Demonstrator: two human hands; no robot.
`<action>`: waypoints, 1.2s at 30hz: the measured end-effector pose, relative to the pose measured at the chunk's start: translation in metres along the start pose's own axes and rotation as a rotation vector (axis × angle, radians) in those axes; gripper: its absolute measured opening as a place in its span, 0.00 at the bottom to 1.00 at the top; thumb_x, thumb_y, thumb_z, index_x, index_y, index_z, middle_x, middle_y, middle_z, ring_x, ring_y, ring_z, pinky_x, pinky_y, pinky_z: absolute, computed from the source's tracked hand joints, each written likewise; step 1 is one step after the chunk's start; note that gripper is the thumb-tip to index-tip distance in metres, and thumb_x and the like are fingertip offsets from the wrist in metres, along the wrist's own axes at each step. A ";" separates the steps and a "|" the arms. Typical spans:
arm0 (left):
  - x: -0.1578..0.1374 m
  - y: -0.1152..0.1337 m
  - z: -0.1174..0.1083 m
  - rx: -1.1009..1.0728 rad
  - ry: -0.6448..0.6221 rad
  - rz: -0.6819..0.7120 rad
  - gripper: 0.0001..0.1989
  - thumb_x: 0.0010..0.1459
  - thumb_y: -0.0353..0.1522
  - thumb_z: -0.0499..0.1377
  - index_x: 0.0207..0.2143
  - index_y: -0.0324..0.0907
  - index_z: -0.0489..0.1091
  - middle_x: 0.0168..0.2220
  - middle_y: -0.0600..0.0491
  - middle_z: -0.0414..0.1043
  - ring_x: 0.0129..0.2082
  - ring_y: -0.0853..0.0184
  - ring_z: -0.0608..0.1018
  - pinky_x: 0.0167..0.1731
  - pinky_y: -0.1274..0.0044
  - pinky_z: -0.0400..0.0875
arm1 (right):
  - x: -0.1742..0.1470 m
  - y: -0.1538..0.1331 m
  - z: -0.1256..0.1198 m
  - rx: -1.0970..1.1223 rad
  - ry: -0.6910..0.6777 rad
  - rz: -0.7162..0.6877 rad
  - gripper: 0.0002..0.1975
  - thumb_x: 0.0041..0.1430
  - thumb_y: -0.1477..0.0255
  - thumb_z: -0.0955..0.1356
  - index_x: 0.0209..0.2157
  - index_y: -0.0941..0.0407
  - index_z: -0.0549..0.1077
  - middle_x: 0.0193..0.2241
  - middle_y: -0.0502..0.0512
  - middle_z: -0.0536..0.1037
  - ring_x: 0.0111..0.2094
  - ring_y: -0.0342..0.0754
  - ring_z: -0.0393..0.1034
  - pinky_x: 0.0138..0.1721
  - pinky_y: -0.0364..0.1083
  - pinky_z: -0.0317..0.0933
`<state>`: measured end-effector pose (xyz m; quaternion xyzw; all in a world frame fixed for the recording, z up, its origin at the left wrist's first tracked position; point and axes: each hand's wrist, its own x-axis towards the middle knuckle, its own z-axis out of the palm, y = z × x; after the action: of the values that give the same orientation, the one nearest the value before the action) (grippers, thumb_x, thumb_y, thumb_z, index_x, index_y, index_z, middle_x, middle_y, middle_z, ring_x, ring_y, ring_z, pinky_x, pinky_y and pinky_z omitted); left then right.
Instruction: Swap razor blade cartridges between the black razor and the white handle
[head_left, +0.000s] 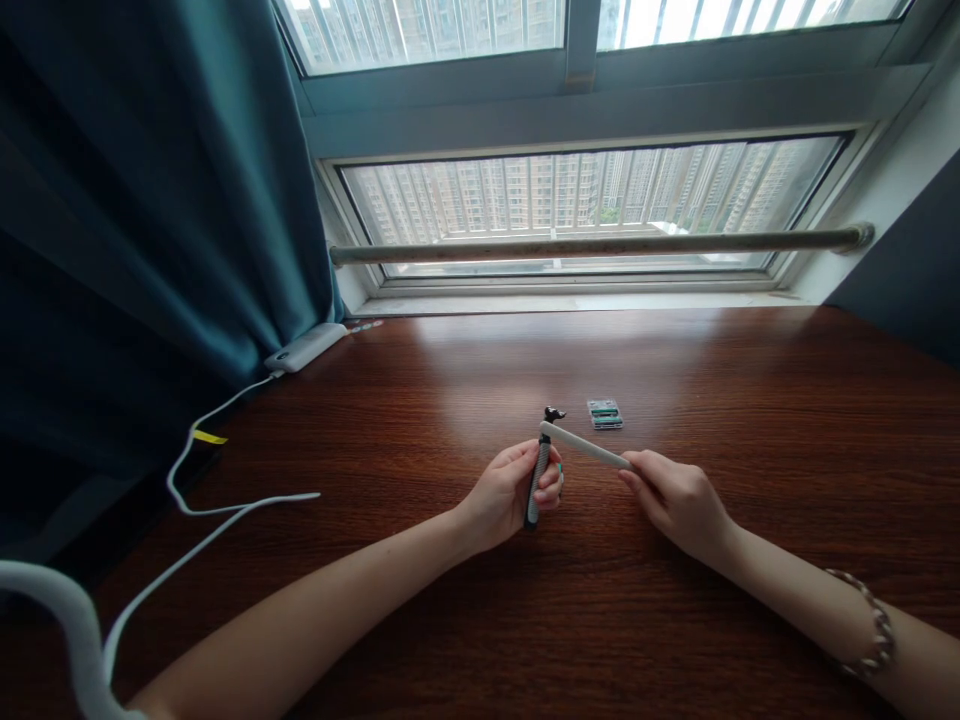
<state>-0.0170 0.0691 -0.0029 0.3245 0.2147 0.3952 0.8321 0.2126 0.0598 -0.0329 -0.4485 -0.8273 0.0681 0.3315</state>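
My left hand [517,490] is closed around the grey ribbed handle of a razor [537,487], which stands nearly upright with its dark, shiny head on top. A slim white stick [589,445] is pinched at its lower right end in my right hand [679,500]. The stick's rounded far end meets the razor just below the head; whether it touches or only overlaps in view, I cannot tell. Behind the hands, a small clear case [604,414] with green strips lies on the table, apart from both.
The brown wooden table [420,390] reaches back to a window with a metal rail [600,246] across it. On the left are a blue curtain [225,180], a white power strip [307,347], a white cable [210,512] and a thick white curved tube [64,610].
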 end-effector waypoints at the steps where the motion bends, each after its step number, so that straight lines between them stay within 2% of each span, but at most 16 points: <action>1: 0.000 0.000 0.000 -0.012 -0.002 -0.004 0.09 0.57 0.34 0.51 0.31 0.36 0.64 0.20 0.57 0.54 0.18 0.77 0.59 0.19 0.82 0.53 | 0.000 0.000 0.000 -0.012 0.010 0.011 0.07 0.59 0.71 0.60 0.38 0.57 0.67 0.29 0.53 0.73 0.28 0.45 0.69 0.31 0.42 0.60; 4: 0.000 0.000 0.000 -0.043 -0.001 -0.008 0.09 0.58 0.33 0.50 0.31 0.36 0.64 0.20 0.58 0.52 0.17 0.78 0.58 0.19 0.83 0.52 | 0.000 0.000 0.000 -0.018 0.080 0.056 0.07 0.59 0.72 0.60 0.38 0.57 0.67 0.29 0.53 0.73 0.28 0.45 0.69 0.31 0.42 0.59; 8: 0.000 0.001 0.000 -0.066 -0.008 -0.023 0.10 0.58 0.33 0.49 0.31 0.35 0.65 0.19 0.58 0.51 0.17 0.78 0.58 0.19 0.83 0.51 | 0.000 0.000 -0.001 -0.014 -0.006 0.014 0.07 0.59 0.72 0.60 0.37 0.57 0.67 0.29 0.53 0.73 0.27 0.45 0.68 0.31 0.43 0.59; 11: 0.000 0.003 -0.001 -0.074 -0.008 -0.023 0.09 0.58 0.31 0.49 0.32 0.35 0.66 0.19 0.59 0.50 0.17 0.78 0.57 0.18 0.83 0.51 | 0.001 0.000 -0.001 -0.021 0.055 0.049 0.07 0.59 0.72 0.60 0.37 0.57 0.67 0.29 0.53 0.73 0.28 0.45 0.68 0.30 0.43 0.59; 15: 0.001 0.005 -0.001 -0.091 0.000 -0.021 0.10 0.58 0.30 0.49 0.33 0.33 0.67 0.18 0.60 0.48 0.15 0.79 0.55 0.17 0.83 0.50 | 0.001 0.001 0.000 -0.021 -0.008 0.021 0.07 0.60 0.71 0.60 0.36 0.57 0.67 0.28 0.53 0.73 0.26 0.45 0.68 0.29 0.42 0.58; 19: 0.002 0.007 -0.002 -0.132 0.012 -0.031 0.11 0.59 0.30 0.47 0.33 0.33 0.67 0.17 0.61 0.45 0.14 0.80 0.52 0.15 0.84 0.47 | 0.001 0.001 -0.001 -0.046 0.052 0.040 0.07 0.60 0.71 0.60 0.37 0.57 0.67 0.28 0.53 0.73 0.27 0.45 0.68 0.29 0.42 0.58; 23: 0.001 0.009 -0.002 -0.146 0.010 -0.066 0.11 0.58 0.30 0.48 0.34 0.34 0.67 0.16 0.62 0.43 0.12 0.81 0.50 0.15 0.85 0.47 | 0.001 0.001 -0.001 -0.078 -0.005 -0.021 0.07 0.60 0.71 0.60 0.37 0.57 0.66 0.28 0.52 0.73 0.26 0.44 0.68 0.29 0.42 0.57; 27: 0.000 0.011 -0.002 -0.146 0.010 -0.089 0.08 0.58 0.29 0.49 0.35 0.37 0.66 0.16 0.62 0.45 0.11 0.82 0.49 0.14 0.86 0.46 | 0.000 0.002 -0.001 -0.117 0.081 -0.009 0.07 0.60 0.72 0.60 0.37 0.58 0.66 0.27 0.52 0.72 0.26 0.44 0.67 0.29 0.41 0.57; 32: 0.001 0.011 -0.001 -0.121 -0.013 -0.082 0.09 0.59 0.31 0.48 0.35 0.36 0.66 0.18 0.61 0.52 0.11 0.84 0.47 0.12 0.88 0.46 | 0.000 0.001 -0.001 -0.152 0.026 -0.043 0.06 0.60 0.72 0.60 0.37 0.57 0.66 0.28 0.52 0.72 0.26 0.44 0.68 0.29 0.41 0.56; 36: 0.001 0.011 -0.004 -0.100 -0.012 -0.065 0.10 0.59 0.30 0.47 0.35 0.35 0.66 0.20 0.60 0.54 0.11 0.85 0.47 0.12 0.88 0.46 | -0.001 0.000 -0.002 -0.152 0.110 -0.027 0.06 0.59 0.73 0.60 0.37 0.58 0.66 0.28 0.52 0.72 0.26 0.43 0.68 0.29 0.41 0.56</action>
<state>-0.0244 0.0766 0.0025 0.2779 0.2001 0.3761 0.8610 0.2138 0.0589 -0.0317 -0.4640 -0.8167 -0.0239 0.3422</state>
